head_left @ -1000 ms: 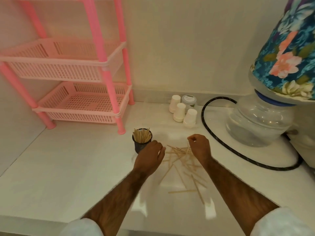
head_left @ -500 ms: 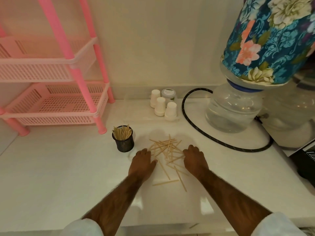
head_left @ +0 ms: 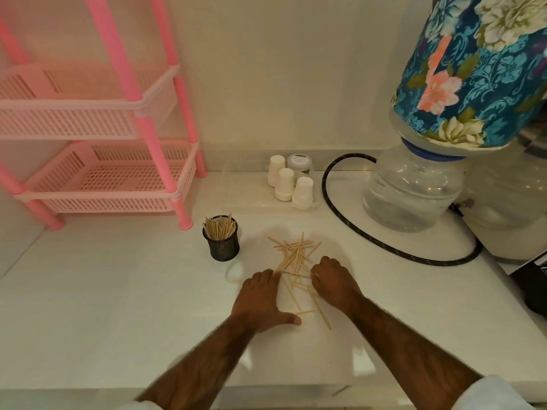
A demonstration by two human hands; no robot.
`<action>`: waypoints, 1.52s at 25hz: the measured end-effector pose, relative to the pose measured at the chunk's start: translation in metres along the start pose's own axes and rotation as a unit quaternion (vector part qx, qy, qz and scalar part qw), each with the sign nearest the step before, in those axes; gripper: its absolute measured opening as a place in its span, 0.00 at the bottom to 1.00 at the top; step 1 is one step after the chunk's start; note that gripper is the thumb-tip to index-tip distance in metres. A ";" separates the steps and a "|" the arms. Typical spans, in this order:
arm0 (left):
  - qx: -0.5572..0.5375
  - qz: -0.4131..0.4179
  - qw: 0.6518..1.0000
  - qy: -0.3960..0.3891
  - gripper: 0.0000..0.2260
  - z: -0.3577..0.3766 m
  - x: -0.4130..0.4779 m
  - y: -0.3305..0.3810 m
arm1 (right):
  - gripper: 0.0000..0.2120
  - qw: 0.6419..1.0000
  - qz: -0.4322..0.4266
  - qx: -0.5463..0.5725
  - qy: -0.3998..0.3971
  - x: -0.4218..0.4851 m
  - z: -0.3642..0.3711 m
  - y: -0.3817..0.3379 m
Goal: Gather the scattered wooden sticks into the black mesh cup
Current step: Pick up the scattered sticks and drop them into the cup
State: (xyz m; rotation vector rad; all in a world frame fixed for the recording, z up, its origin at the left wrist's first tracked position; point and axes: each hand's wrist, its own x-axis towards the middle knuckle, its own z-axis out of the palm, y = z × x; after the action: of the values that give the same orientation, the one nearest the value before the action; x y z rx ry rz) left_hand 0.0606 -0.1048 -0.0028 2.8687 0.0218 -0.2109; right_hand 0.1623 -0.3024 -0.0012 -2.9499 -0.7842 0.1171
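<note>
**Both hands flank the loose pile**

Since the thin, pale wooden sticks (head_left: 296, 261) look light, stiff and flat, they should slide easily on the smooth white counter (head_left: 118, 291), and are best swept into a bundle and pinched around the middle. They lie crisscrossed between the two hands and just beyond the fingertips. The left hand (head_left: 262, 300) rests flat, fingers together, thumb spread toward a stray stick. The right hand (head_left: 334, 279) curls its fingers onto the pile's near edge; I cannot tell whether it grips any. The small black mesh cup (head_left: 223, 244), already partly full, stands beyond the left fingertips.
</note>
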 end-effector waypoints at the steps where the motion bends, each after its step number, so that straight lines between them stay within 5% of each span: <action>1: 0.008 0.004 1.000 -0.006 0.55 0.000 0.000 0.000 | 0.14 1.000 -0.002 0.011 -0.002 0.001 0.000 -0.002; 6: -0.032 -0.005 0.999 0.016 0.27 -0.009 0.005 -0.004 | 0.13 0.995 0.028 0.088 -0.020 0.008 -0.005 -0.002; 10: -0.028 -0.052 0.998 0.035 0.16 -0.014 0.010 -0.010 | 0.13 0.994 0.042 0.100 -0.024 0.017 -0.012 0.002; 13: -0.011 -0.084 0.995 0.054 0.13 -0.011 0.012 -0.010 | 0.16 0.994 0.036 0.097 -0.032 0.025 -0.018 -0.002; 19: -0.008 -0.080 0.996 0.041 0.13 -0.009 0.015 -0.016 | 0.29 0.987 -0.131 -0.089 -0.003 0.040 -0.025 -0.024; 27: 0.048 -0.107 0.993 0.030 0.09 -0.010 0.021 -0.008 | 0.11 0.969 -0.185 -0.164 0.006 0.053 -0.020 -0.035; 38: 0.005 -0.118 0.992 0.041 0.10 -0.011 0.025 -0.005 | 0.08 0.965 -0.235 -0.118 0.012 0.044 -0.016 -0.037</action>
State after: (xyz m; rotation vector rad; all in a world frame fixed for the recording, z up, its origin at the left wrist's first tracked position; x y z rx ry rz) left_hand 0.0871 -0.0975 0.0033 2.8778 0.3769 -0.1372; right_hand 0.1839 -0.2491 0.0166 -2.8609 -1.5627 -0.0506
